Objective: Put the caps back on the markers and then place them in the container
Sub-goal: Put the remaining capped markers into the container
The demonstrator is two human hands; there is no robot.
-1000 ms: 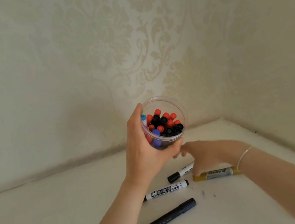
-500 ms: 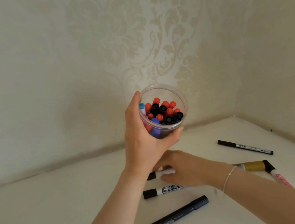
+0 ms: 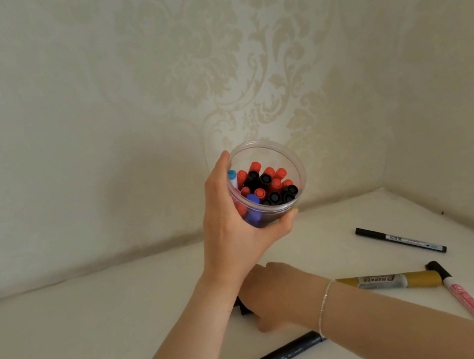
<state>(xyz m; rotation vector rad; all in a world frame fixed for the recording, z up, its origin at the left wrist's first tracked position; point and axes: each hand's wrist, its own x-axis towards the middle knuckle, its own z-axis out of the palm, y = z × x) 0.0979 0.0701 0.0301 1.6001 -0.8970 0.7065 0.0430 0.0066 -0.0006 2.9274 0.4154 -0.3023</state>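
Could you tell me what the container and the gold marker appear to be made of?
Container: clear, glossy plastic by the look of it; the markers inside show through its wall, and the rim is thin and catches light. Glass is less likely but cannot be ruled out.
Gold marker: probably a plastic or metal barrel with a metallic gold finish and a printed label band.

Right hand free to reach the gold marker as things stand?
Probably yes. The right hand is down on the table, partly behind the left forearm, and the gold marker lies uncovered just beside its wrist. Whether its fingers already hold something is hidden.
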